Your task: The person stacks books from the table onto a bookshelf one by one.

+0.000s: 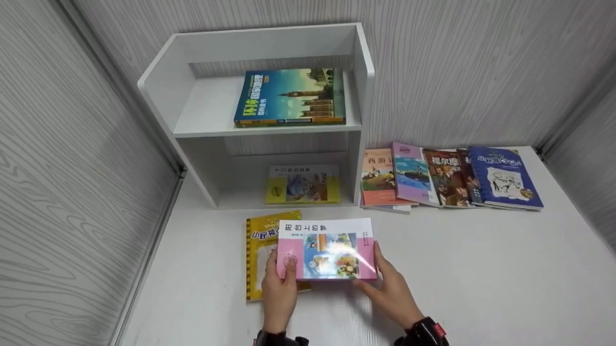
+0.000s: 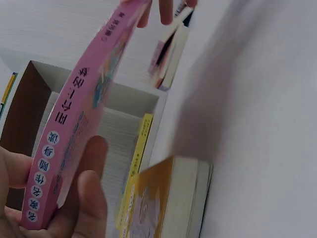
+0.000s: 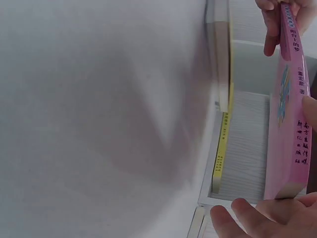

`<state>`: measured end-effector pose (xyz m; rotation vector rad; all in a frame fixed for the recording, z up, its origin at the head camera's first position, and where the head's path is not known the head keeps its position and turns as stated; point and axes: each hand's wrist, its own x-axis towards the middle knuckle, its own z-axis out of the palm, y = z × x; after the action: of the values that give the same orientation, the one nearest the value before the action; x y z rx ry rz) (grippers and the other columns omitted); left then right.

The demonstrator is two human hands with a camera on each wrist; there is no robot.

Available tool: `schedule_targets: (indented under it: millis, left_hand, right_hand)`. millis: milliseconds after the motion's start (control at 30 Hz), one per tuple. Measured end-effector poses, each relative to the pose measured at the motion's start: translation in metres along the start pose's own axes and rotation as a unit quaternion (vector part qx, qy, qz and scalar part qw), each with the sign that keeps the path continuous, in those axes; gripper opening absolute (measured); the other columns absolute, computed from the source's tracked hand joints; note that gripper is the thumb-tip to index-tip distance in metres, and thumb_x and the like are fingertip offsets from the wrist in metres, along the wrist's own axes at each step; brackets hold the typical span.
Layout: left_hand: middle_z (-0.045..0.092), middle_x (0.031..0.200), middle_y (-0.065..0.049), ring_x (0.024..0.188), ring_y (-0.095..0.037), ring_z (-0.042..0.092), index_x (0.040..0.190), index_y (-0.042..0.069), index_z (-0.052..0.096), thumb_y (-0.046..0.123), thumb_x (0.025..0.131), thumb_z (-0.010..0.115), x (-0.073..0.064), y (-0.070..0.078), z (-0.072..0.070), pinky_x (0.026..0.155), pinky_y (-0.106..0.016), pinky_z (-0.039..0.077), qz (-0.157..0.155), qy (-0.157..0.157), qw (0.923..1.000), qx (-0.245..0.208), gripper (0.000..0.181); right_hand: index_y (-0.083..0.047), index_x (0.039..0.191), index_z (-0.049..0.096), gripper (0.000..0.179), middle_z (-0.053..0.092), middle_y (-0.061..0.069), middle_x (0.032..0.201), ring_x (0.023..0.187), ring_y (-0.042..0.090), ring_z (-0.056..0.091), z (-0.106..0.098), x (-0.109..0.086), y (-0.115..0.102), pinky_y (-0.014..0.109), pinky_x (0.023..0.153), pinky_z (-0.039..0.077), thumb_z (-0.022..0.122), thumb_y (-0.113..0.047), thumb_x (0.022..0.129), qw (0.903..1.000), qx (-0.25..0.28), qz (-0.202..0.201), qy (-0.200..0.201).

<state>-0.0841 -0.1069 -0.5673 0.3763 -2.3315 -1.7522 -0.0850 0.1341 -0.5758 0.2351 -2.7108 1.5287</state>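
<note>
A pink and white paperback book [image 1: 331, 250] is held level above the table, its pink spine turned toward the person. My left hand [image 1: 280, 292] grips its left end, thumb on the cover and fingers underneath, as the left wrist view shows. On the other end my right hand [image 1: 391, 290] holds the right edge, with its thumb at the spine and fingers around the far corner. Below and to the left, a yellow book [image 1: 254, 257] lies on the table, partly covered by the held book and the left hand.
A white two-tier shelf [image 1: 268, 131] stands behind. Its upper tier bears a blue book [image 1: 292, 96]; its lower tier bears a yellow and grey book [image 1: 303, 186]. Right of it, several books overlap in a row, ending with a blue one [image 1: 505, 179]. Walls enclose the table [image 1: 496, 269].
</note>
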Motion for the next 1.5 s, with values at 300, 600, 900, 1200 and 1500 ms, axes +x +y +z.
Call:
schedule_targets:
  millis: [300,600,900,1200,1500]
  left_hand:
    - [0.036,0.165,-0.017,0.151,-0.039,0.035,0.166,0.011,0.021,0.036,0.102,0.068,0.02,-0.004,-0.019,0.121,-0.059,0.031,0.017,-0.118,0.9893,0.083,0.084]
    - [0.027,0.171,-0.007,0.156,-0.035,0.028,0.169,0.026,0.011,0.034,0.092,0.08,0.051,-0.004,-0.038,0.122,-0.061,0.025,0.013,-0.165,0.9817,0.094,0.104]
    - [0.023,0.172,-0.004,0.157,-0.032,0.022,0.169,0.026,0.011,0.03,0.099,0.071,0.1,-0.005,-0.054,0.126,-0.053,0.02,0.02,-0.219,0.9683,0.119,0.092]
    - [0.028,0.171,-0.006,0.156,-0.03,0.027,0.169,0.024,0.01,0.019,0.102,0.068,0.14,-0.004,-0.056,0.127,-0.051,0.02,0.018,-0.229,0.9625,0.144,0.089]
    - [0.031,0.169,-0.013,0.152,-0.033,0.035,0.169,0.02,0.009,0.012,0.103,0.065,0.172,-0.012,-0.045,0.126,-0.051,0.022,0.039,-0.231,0.9564,0.175,0.087]
  right_hand:
    - [0.01,0.16,0.02,0.099,0.031,0.029,0.162,0.15,0.043,0.033,0.006,0.019,0.004,0.055,0.123,0.026,0.079,-0.031,0.093,0.9996,-0.017,0.007,-0.021]
    - [0.008,0.162,0.016,0.097,0.029,0.025,0.165,0.152,0.039,0.031,0.014,0.049,-0.004,0.053,0.124,0.026,0.077,-0.028,0.095,0.9992,-0.01,0.003,-0.039]
    - [-0.002,0.165,0.009,0.093,0.025,0.018,0.169,0.155,0.033,0.027,0.02,0.091,-0.005,0.05,0.125,0.024,0.071,-0.028,0.101,0.9957,-0.017,0.037,-0.083]
    - [-0.001,0.166,0.009,0.09,0.019,0.019,0.17,0.157,0.033,0.023,0.024,0.13,-0.003,0.047,0.127,0.02,0.067,-0.031,0.103,0.9933,-0.057,0.002,-0.1]
    - [0.003,0.165,0.01,0.088,0.021,0.024,0.169,0.155,0.038,0.026,0.033,0.159,0.003,0.049,0.127,0.02,0.066,-0.025,0.104,0.994,-0.061,-0.004,-0.09]
